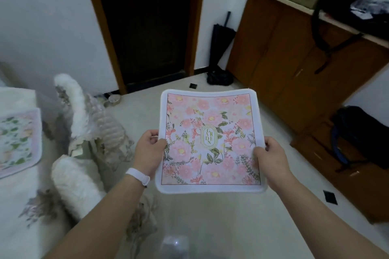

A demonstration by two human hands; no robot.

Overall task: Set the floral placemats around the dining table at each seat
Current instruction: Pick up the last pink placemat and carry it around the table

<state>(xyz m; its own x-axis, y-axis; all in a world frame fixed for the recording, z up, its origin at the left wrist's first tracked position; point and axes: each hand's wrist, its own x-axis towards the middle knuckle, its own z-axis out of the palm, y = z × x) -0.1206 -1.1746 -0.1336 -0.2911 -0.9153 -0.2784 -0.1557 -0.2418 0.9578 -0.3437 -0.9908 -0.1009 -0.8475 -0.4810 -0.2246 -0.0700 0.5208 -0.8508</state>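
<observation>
My 2 forearms reach forward from the bottom of the view, a white wristband (137, 175) on the left one. My left hand (147, 151) pinches the pink floral placemat (210, 139) at its 9 o'clock edge, thumb on top, and my right hand (270, 156) grips it the same way at 3 o'clock, so the mat hangs in the air above pale floor (210, 216), printed side up. It bows slightly between my hands and seems light, thin and soft, so I judge that holding 2 opposite edges keeps it flat. At 9 o'clock, a second floral placemat (17, 141) already lies on the cloth-covered dining table (19, 206), beside fluffy white chair backs (71, 107). Farther off, a dark doorway (145, 23) stands at 12 o'clock and brown cabinets (284, 63) at 2 o'clock.
</observation>
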